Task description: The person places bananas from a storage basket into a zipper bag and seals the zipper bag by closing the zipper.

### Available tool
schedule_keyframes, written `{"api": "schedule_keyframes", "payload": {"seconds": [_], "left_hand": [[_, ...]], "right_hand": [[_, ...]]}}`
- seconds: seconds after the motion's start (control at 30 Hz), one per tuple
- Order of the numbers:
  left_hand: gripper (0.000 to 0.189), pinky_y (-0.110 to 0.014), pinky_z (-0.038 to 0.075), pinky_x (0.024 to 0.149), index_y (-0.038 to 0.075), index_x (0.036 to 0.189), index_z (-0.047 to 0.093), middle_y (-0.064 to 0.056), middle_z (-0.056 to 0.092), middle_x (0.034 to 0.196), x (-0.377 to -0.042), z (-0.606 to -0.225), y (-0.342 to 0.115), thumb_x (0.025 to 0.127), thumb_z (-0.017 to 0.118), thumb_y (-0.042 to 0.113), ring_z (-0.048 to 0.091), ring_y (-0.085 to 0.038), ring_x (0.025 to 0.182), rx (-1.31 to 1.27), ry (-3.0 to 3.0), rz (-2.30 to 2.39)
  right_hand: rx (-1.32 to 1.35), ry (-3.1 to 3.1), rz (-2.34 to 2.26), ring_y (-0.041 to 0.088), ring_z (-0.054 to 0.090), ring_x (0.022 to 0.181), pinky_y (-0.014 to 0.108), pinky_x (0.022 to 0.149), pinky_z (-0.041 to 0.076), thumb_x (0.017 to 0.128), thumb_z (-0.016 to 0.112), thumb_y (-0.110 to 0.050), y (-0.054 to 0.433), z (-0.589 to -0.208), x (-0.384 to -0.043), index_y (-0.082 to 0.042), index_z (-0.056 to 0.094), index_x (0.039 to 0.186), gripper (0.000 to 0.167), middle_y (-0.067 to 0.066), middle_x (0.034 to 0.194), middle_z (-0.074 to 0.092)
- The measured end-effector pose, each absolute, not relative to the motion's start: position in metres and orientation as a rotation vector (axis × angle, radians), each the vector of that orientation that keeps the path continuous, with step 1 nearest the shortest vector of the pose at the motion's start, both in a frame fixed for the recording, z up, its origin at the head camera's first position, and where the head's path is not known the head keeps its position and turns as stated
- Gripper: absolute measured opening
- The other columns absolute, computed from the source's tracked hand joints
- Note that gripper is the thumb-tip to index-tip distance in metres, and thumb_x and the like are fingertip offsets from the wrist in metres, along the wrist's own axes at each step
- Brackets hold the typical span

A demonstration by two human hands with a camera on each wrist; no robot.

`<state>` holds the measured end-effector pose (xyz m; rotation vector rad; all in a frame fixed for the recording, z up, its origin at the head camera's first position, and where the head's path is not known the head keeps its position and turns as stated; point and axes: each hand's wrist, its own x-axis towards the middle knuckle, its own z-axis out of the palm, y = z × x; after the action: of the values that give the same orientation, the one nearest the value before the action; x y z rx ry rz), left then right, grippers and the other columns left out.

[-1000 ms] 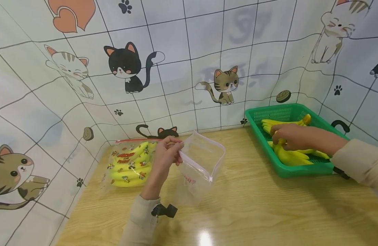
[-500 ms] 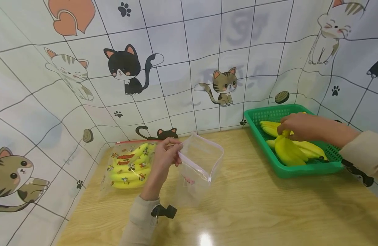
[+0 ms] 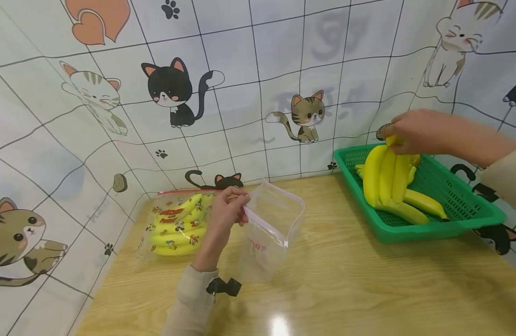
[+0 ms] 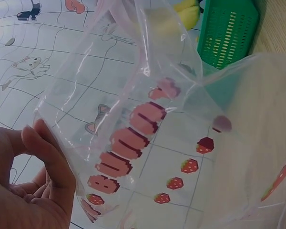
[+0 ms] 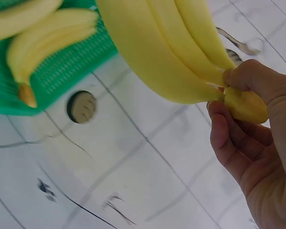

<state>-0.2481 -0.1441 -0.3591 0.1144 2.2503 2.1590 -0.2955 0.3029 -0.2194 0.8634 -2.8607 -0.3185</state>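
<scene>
My right hand (image 3: 417,133) pinches the stem end of a bunch of bananas (image 3: 386,175), which hangs down over the green basket (image 3: 442,233). Thumb and fingers close round the stem in the right wrist view, with the bananas (image 5: 167,47) spreading away from it. My left hand (image 3: 227,210) pinches the edge of a clear zip bag (image 3: 266,254) with a pale pink zip strip. The bag's mouth gapes upward, and nothing shows inside it. Pink lettering and small strawberries are printed on the bag (image 4: 128,152) in the left wrist view.
Left of my left hand, a printed zip bag (image 3: 174,224) with a red zip lies on the wooden table (image 3: 342,289), bananas inside. More bananas (image 3: 426,203) lie in the basket. A cat-print covering (image 3: 249,107) stands behind the table.
My right hand has risen from within the basket, lifting the bunch of bananas by its stem. The left hand and its bag have stayed nearly still.
</scene>
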Motion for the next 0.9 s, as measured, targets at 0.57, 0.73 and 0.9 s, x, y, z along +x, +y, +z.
{"api": "schedule_keyframes", "payload": {"seconds": [0.57, 0.73, 0.9], "left_hand": [[0.016, -0.021, 0.047, 0.045, 0.002, 0.110, 0.063, 0.001, 0.060, 0.060, -0.250, -0.362, -0.141, 0.097, 0.066, 0.011, 0.054, -0.011, 0.044, 0.117, 2.290, 2.135], [0.016, -0.021, 0.046, 0.045, 0.003, 0.110, 0.063, 0.001, 0.060, 0.060, -0.251, -0.363, -0.139, 0.097, 0.066, 0.012, 0.055, -0.011, 0.044, 0.107, 2.301, 2.125], [0.014, -0.021, 0.046, 0.045, 0.002, 0.108, 0.063, 0.000, 0.059, 0.059, -0.251, -0.364, -0.139, 0.097, 0.065, 0.010, 0.055, -0.012, 0.044, 0.117, 2.304, 2.123]], "right_hand": [[0.921, -2.737, -0.246, 0.015, 0.048, 0.060, 0.030, 0.056, 0.039, 0.091, 0.074, -0.028, 0.214, -0.160, -0.269, -0.008, 0.071, 0.102, 0.023, 0.001, 0.077, 0.068], [1.005, -2.650, -0.192, 0.016, 0.044, 0.054, 0.029, 0.053, 0.035, 0.088, 0.072, -0.025, 0.177, -0.158, -0.259, -0.010, 0.070, 0.090, 0.015, 0.000, 0.064, 0.058], [1.087, -2.647, -0.178, 0.015, 0.042, 0.053, 0.027, 0.052, 0.033, 0.085, 0.068, -0.022, 0.138, -0.159, -0.253, -0.012, 0.064, 0.078, 0.013, 0.000, 0.061, 0.050]]}}
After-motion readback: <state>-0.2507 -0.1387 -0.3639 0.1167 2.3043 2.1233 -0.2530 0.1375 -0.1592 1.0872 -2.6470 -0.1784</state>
